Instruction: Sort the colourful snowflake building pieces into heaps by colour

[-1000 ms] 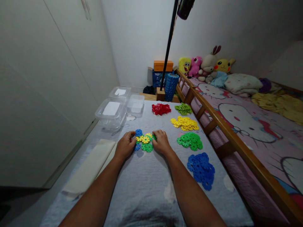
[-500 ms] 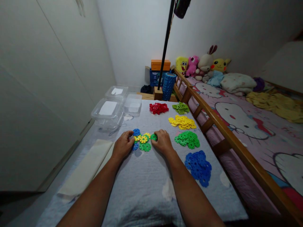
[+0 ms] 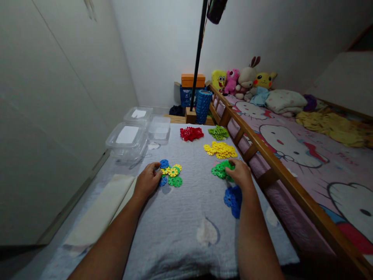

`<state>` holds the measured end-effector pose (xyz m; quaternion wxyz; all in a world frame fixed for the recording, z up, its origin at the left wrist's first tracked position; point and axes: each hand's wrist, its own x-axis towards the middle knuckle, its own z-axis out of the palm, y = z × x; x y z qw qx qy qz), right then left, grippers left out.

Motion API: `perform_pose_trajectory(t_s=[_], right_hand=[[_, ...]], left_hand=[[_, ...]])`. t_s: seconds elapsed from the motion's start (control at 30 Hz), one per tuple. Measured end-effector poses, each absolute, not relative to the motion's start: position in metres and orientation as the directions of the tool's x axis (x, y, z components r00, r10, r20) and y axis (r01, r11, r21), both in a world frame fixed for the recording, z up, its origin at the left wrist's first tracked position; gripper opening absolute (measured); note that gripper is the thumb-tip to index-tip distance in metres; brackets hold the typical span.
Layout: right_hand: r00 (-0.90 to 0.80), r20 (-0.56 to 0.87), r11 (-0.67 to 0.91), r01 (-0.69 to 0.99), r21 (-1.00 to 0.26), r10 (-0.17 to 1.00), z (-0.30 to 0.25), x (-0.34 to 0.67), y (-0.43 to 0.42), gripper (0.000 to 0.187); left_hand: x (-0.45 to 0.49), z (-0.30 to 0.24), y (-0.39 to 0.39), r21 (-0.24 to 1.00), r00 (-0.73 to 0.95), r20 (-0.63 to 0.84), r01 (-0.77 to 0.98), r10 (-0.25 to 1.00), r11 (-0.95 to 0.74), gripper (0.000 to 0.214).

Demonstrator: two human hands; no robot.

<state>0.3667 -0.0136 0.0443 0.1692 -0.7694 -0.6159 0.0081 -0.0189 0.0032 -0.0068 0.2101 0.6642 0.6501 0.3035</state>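
A small joined cluster of blue, yellow and green flower-shaped discs (image 3: 170,174) lies on a grey quilted cloth (image 3: 186,217). My left hand (image 3: 147,182) rests at the cluster's left edge, fingers curled against it. My right hand (image 3: 240,173) lies on the pile of green discs (image 3: 220,170), fingers bent down into it; what they grip is hidden. A blue pile (image 3: 232,196) sits just under my right wrist. Yellow (image 3: 220,149), light green (image 3: 218,133) and red (image 3: 191,133) piles lie further back.
Clear plastic containers (image 3: 128,140) with lids stand at the cloth's back left. A folded white cloth (image 3: 101,212) lies at the left. A wooden bed rail (image 3: 262,149) runs along the right, with plush toys (image 3: 244,79) on the bed. A black pole (image 3: 196,58) stands behind.
My right hand left the right side of the disc cluster and moved right onto the green pile. My left hand stayed at the cluster. The view shifted slightly.
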Motion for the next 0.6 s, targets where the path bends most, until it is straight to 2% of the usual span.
perform_pose_trajectory(t_s=[0.1,0.27,0.6], right_hand=[[0.299,0.169,-0.259,0.939,-0.224,0.939,0.043,0.373,-0.018,0.038],[0.323,0.141,-0.296,0.938,-0.183,0.936,0.040,0.372,-0.017,0.042],[0.355,0.169,-0.322,0.927,-0.192,0.920,0.032,0.377,-0.017,0.044]], left_hand=[[-0.019,-0.008,0.003,0.669,-0.027,0.130,0.740,0.991,-0.067,0.039],[-0.018,-0.005,0.002,0.667,-0.029,0.121,0.743,0.992,-0.060,0.040],[-0.018,-0.003,0.002,0.665,-0.035,0.111,0.745,0.993,-0.048,0.041]])
